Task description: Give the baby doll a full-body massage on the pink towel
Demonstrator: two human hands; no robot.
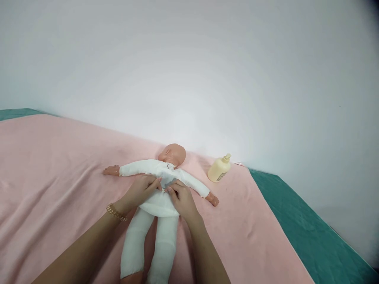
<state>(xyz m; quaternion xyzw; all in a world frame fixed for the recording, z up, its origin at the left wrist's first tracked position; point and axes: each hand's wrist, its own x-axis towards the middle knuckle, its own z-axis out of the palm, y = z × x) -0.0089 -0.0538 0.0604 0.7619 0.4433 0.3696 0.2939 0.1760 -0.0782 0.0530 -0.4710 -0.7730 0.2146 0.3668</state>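
While the doll [160, 185] lay face up on the pink blanket [59, 173], head toward 12 o'clock, both hands pinched the white suit at its chest: left hand [142, 189] at 9 o'clock of the seam, right hand [181, 199] at 3. A cream bottle [219, 169] (lying on its side) sat at 2 o'clock, well apart, nothing between.

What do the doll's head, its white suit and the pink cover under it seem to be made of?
The doll's head: likely smooth plastic or vinyl, faint sheen. The white suit: soft matte cloth, perhaps cotton; it creases where the left hand and right hand pinch it. The pink cover: fleecy matte fabric, with soft folds.
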